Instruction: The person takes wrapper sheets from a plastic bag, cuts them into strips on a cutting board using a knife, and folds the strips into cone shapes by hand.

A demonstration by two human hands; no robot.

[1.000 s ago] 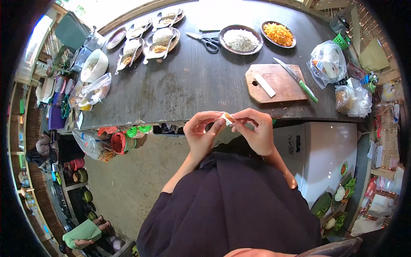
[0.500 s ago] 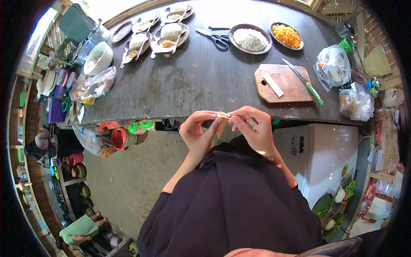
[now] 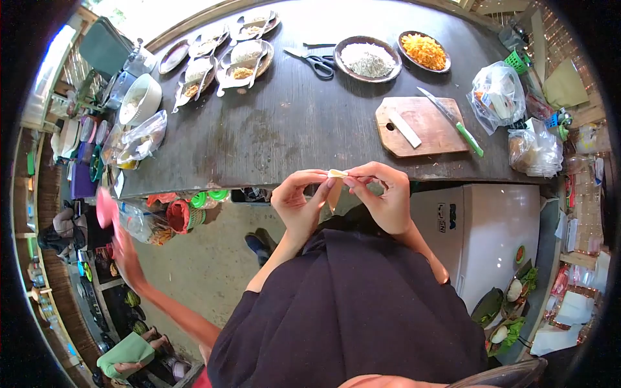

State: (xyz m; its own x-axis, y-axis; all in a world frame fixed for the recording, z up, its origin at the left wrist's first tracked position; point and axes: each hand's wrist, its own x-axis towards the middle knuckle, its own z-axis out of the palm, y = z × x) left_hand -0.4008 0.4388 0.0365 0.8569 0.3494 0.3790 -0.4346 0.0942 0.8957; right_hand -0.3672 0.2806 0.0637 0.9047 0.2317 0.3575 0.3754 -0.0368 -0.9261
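Note:
Just off the front edge of the dark table (image 3: 259, 139), both of my hands pinch one small pale folded strip (image 3: 337, 174). My left hand (image 3: 301, 197) grips its left end between thumb and fingertips. On the other end are the thumb and index finger of my right hand (image 3: 383, 197). A thin brownish tail hangs below the fold between the hands. Beyond my right hand lies a wooden cutting board (image 3: 427, 139) with a white strip (image 3: 404, 129) and a green-handled knife (image 3: 464, 134) on it.
Black scissors (image 3: 318, 63), a bowl of white shreds (image 3: 394, 63) and a plate of orange pieces (image 3: 424, 51) stand farther back. Several set plates (image 3: 226, 81) are at the back left. Another person's arm (image 3: 174, 310) reaches in at lower left with a blurred pink object (image 3: 107, 208).
Another person's arm with a pink object has come into view at left, and a dark shoe shows on the floor. The strip has been turned between my fingers, its tail now hanging down.

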